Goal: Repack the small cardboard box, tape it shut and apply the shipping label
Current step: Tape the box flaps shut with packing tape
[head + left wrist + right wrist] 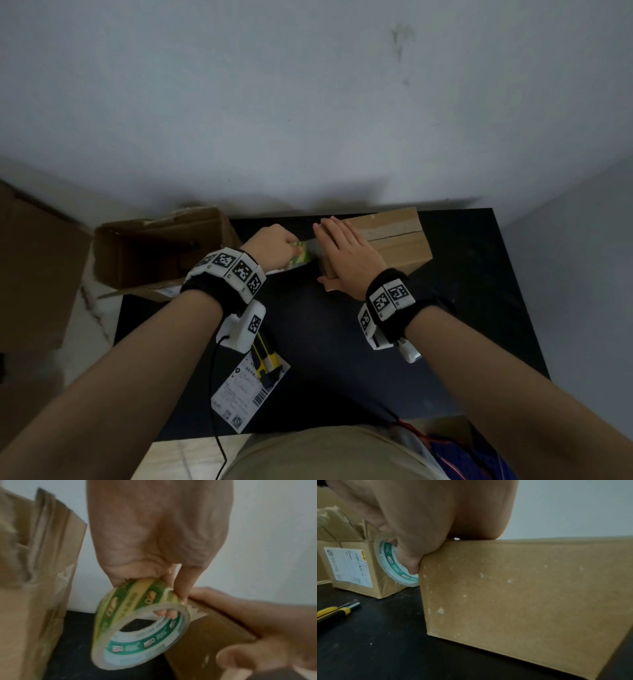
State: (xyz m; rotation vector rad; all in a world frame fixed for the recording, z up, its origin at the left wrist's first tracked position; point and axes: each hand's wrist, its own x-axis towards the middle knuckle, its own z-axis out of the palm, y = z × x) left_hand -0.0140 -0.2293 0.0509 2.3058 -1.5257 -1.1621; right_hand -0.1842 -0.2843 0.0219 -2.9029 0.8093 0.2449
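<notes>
Small cardboard box [394, 243] sits closed at the worktop's [342, 359] 1 o'clock; right hand [346, 253] flat on top, left hand [274, 250] gripping tape roll [137, 626]. Taping unfinished; shipping label [239, 394] lies unapplied at 7 o'clock.

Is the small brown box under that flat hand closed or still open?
Closed. The small box's two top flaps lie flat and meet at a seam, and the right hand presses on them.
</notes>
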